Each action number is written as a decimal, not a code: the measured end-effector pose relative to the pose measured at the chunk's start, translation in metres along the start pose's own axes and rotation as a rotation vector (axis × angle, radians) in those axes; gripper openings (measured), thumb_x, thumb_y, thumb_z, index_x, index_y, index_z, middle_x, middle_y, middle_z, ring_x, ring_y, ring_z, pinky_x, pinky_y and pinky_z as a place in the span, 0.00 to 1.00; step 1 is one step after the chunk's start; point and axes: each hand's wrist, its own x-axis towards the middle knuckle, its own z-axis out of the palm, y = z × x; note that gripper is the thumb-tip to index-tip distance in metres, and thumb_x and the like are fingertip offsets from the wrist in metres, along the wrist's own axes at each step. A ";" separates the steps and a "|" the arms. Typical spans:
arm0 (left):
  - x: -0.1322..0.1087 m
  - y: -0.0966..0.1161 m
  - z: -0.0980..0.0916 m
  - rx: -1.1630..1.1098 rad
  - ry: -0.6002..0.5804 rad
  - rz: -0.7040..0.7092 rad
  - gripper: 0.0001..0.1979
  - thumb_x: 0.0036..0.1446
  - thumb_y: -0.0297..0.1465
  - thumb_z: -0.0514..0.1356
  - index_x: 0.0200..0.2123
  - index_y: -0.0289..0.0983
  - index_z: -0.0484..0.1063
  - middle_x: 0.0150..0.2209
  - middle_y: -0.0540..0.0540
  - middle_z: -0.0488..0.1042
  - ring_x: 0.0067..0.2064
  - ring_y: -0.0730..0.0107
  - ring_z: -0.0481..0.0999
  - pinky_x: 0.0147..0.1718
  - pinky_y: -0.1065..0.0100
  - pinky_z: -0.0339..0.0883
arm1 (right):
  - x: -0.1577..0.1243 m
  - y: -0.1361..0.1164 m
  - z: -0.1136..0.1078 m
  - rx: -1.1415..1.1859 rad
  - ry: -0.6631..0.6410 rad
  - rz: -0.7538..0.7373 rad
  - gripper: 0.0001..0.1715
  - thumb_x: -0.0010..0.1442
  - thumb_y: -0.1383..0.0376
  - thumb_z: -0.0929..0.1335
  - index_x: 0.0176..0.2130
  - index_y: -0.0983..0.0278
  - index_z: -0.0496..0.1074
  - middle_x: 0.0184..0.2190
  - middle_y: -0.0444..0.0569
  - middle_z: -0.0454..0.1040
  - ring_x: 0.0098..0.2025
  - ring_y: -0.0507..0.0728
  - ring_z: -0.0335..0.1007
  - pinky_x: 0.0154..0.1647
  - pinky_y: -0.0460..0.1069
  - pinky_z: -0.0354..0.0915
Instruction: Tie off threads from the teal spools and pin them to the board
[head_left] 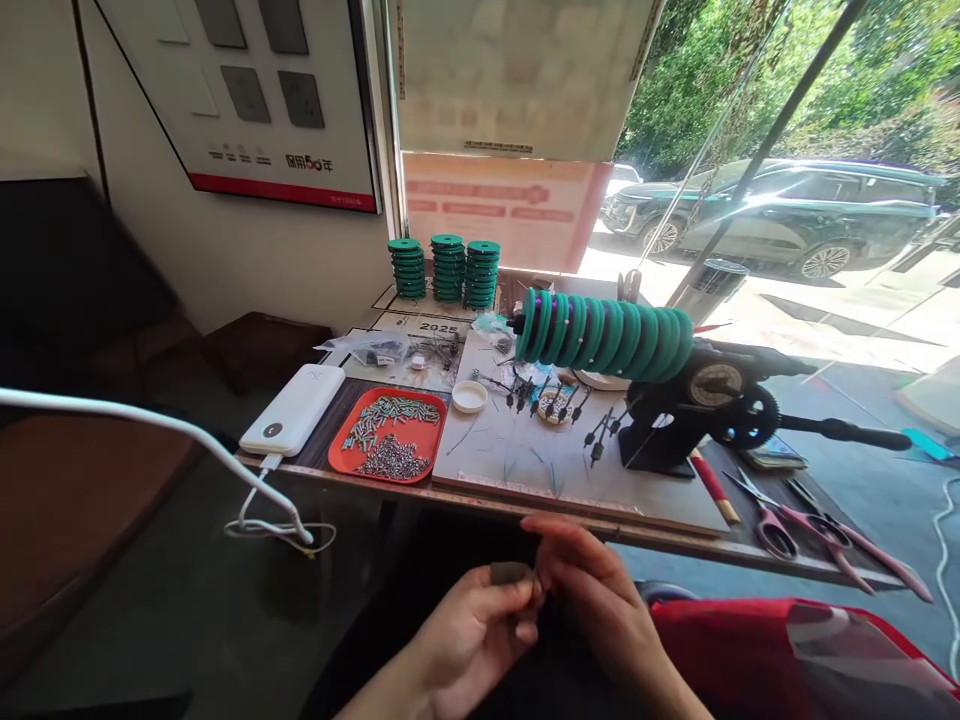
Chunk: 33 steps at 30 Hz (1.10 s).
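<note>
My left hand (pixel 476 630) and my right hand (pixel 596 595) meet in front of the table's near edge. My left thumb and index finger are pinched together, with a grey-brown patch (pixel 510 572) at the index finger that looks like a wrap. What lies between these fingertips is too small to make out. The right hand's fingers are bent and touch the left fingertips; whatever they pinch is hidden. Nearest on the table are a pale board (pixel 517 470) with small dark floats (pixel 598 450) and an orange-red tray (pixel 337 455) holding small metal pieces in two heaps.
A hand-cranked winder (pixel 716 385) carries a row of green foam spools (pixel 607 335). Stacks of green spools (pixel 448 270) stand behind. A white power bank (pixel 296 408), a round white lid (pixel 470 397), scissors (pixel 776 530) and pliers (pixel 862 550) lie around. A red bag (pixel 727 640) sits below right.
</note>
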 end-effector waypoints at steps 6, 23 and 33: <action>0.002 -0.001 0.004 0.197 0.090 -0.071 0.05 0.37 0.24 0.64 0.18 0.30 0.69 0.21 0.50 0.64 0.22 0.81 0.59 0.23 0.75 0.51 | -0.019 0.029 -0.019 -0.753 0.112 -0.316 0.07 0.57 0.67 0.63 0.33 0.62 0.71 0.27 0.47 0.75 0.29 0.53 0.72 0.29 0.44 0.66; -0.008 0.023 0.004 0.872 0.206 0.501 0.05 0.50 0.29 0.57 0.29 0.33 0.70 0.28 0.47 0.70 0.33 0.66 0.67 0.34 0.68 0.60 | 0.063 -0.065 0.007 -1.300 -0.889 -0.748 0.13 0.62 0.69 0.56 0.31 0.64 0.66 0.23 0.44 0.69 0.24 0.51 0.60 0.25 0.46 0.55; -0.003 0.018 -0.002 1.405 0.467 1.092 0.10 0.54 0.24 0.52 0.35 0.35 0.73 0.40 0.40 0.70 0.44 0.60 0.68 0.44 0.62 0.61 | 0.077 -0.052 0.015 -1.148 -0.520 -0.159 0.09 0.59 0.66 0.59 0.32 0.63 0.66 0.15 0.39 0.61 0.18 0.48 0.54 0.20 0.42 0.49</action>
